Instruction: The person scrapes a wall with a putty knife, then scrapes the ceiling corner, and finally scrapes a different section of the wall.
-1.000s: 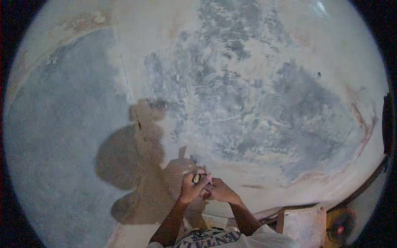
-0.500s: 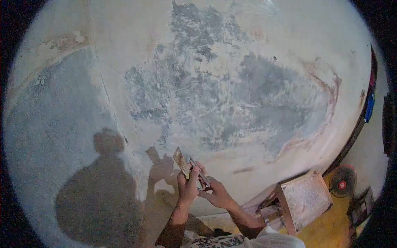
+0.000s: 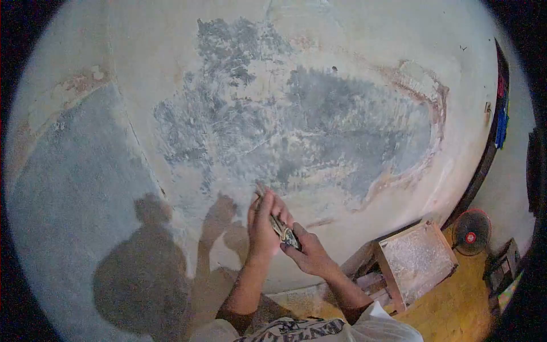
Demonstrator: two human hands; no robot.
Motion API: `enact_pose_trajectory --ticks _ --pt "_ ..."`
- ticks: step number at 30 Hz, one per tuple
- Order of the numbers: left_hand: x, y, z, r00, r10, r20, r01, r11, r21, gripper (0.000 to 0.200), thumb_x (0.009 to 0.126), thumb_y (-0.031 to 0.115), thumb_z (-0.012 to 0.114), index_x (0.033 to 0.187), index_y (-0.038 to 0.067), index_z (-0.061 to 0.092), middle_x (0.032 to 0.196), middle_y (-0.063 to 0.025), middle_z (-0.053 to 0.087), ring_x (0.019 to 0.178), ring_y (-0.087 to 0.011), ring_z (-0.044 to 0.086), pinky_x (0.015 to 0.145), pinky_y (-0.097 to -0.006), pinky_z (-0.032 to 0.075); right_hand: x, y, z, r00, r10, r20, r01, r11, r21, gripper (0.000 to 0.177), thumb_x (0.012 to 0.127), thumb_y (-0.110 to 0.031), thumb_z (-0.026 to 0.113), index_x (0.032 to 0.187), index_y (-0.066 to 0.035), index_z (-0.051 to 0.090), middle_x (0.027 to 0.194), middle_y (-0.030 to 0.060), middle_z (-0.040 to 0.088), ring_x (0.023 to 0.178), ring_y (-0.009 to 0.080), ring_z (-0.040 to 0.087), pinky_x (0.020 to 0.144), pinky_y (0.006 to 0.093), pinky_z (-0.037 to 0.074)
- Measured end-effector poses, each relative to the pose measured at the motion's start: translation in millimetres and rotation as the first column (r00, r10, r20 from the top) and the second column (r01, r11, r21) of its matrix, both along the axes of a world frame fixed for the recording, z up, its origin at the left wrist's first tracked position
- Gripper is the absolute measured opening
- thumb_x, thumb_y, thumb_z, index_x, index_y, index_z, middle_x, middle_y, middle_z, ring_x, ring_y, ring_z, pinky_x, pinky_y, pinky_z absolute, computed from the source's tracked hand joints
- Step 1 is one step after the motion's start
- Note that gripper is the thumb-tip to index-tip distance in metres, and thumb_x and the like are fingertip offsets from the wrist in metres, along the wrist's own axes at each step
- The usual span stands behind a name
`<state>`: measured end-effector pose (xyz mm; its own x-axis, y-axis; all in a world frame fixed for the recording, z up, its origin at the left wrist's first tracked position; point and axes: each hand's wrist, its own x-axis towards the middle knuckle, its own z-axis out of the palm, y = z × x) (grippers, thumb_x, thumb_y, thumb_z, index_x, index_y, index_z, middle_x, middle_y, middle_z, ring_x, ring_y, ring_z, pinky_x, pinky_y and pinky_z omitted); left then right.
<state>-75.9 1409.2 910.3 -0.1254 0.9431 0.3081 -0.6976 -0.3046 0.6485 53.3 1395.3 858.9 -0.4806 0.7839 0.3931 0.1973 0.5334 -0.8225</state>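
Observation:
In the head view, my left hand is raised in front of the wall, its fingers wrapped round a scraper whose blade tip shows just above them. Close beside it, my right hand is closed on a dark and pale tool lying between the two hands. How much of each tool lies in which palm is partly hidden. Behind them the pale wall carries a large rough patch of grey plaster.
A dusty wooden stool or box stands at the lower right, with a round fan beside it on the yellowish floor. A blue item hangs at the right edge. Shadows fall on the left wall.
My hands have risen slightly and turned; the scraper blade, earlier pointing up in plain sight, is now mostly hidden by my left fingers. The view has shifted a little to the right.

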Motion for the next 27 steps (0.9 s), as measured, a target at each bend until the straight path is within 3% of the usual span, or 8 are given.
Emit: enact_pose_trajectory --ticks 4,6,10,12,14,18,24,27 --pt "2 15 39 0.984 0.142 0.107 -0.152 0.984 0.093 0.015 0.095 0.025 0.05 0.092 0.01 0.047 0.07 0.0021 0.039 0.06 -0.012 0.042 0.054 -0.0292 0.037 53 9 17 0.992 -0.022 0.123 0.008 0.994 0.111 0.064 0.088 -0.014 0.058 0.144 -0.014 0.027 0.086 0.0207 0.06 0.079 0.0371 0.06 0.071 0.0427 0.047" --pt "3 27 55 0.968 0.229 0.105 -0.244 0.956 0.163 0.017 0.094 0.026 0.052 0.092 0.01 0.048 0.069 0.0029 0.038 0.059 -0.011 0.04 0.053 -0.0283 0.034 79 22 33 0.991 -0.058 0.118 0.02 0.955 0.295 0.064 0.088 -0.012 0.056 0.145 -0.015 0.027 0.09 0.0214 0.06 0.079 0.0369 0.06 0.073 0.0427 0.047" --pt "19 45 76 0.95 0.302 -0.073 -0.274 0.926 0.259 0.021 0.092 0.028 0.057 0.091 0.008 0.052 0.065 0.0047 0.037 0.053 -0.0082 0.034 0.048 -0.0262 0.029 115 45 98 0.985 -0.139 0.099 0.097 0.933 0.346 0.063 0.086 0.001 0.052 0.144 -0.013 0.032 0.134 0.0237 0.046 0.119 0.0357 0.051 0.094 0.0392 0.043" --pt "37 51 89 0.906 0.301 -0.298 -0.243 0.945 0.218 0.022 0.091 0.028 0.058 0.098 0.007 0.056 0.061 0.0051 0.038 0.049 -0.0064 0.034 0.046 -0.0239 0.028 120 62 132 0.974 -0.22 0.051 0.166 0.85 0.5 0.063 0.084 0.002 0.053 0.142 -0.013 0.034 0.128 0.0247 0.051 0.113 0.0412 0.053 0.092 0.0404 0.044" --pt "63 61 106 0.818 0.412 -0.4 -0.333 0.908 0.253 0.023 0.09 0.03 0.06 0.093 0.008 0.058 0.061 0.0052 0.04 0.049 -0.0055 0.035 0.045 -0.0236 0.027 119 87 159 0.971 -0.24 -0.005 0.172 0.679 0.714 0.073 0.081 0.0 0.052 0.146 -0.017 0.025 0.099 0.0261 0.061 0.085 0.0457 0.059 0.074 0.05 0.048" --pt "74 98 136 0.559 0.67 -0.489 -0.48 0.742 0.469 0.03 0.089 0.036 0.062 0.091 0.006 0.063 0.072 0.0021 0.056 0.062 -0.008 0.046 0.056 -0.0255 0.036 111 111 212 0.898 -0.432 0.078 0.245 0.642 0.727 0.07 0.079 -0.001 0.053 0.143 -0.016 0.031 0.092 0.0256 0.063 0.081 0.0452 0.06 0.073 0.0478 0.05" --pt "72 126 185 0.708 0.465 -0.531 -0.43 0.881 0.198 0.035 0.088 0.038 0.062 0.089 0.004 0.066 0.075 -0.0041 0.066 0.066 -0.0122 0.054 0.065 -0.0294 0.043 88 138 230 0.711 -0.686 0.154 0.289 0.485 0.825 0.068 0.082 -0.011 0.054 0.144 -0.015 0.028 0.084 0.0246 0.064 0.075 0.0394 0.065 0.067 0.0494 0.052" --pt "72 141 195 0.615 0.608 -0.502 -0.482 0.793 0.372 0.034 0.085 0.036 0.065 0.08 0.002 0.067 0.071 -0.0076 0.066 0.064 -0.0144 0.058 0.063 -0.032 0.044 74 137 234 0.664 -0.731 0.159 0.339 0.483 0.807 0.067 0.082 -0.01 0.053 0.144 -0.014 0.028 0.082 0.0252 0.064 0.076 0.0395 0.065 0.067 0.0499 0.051"
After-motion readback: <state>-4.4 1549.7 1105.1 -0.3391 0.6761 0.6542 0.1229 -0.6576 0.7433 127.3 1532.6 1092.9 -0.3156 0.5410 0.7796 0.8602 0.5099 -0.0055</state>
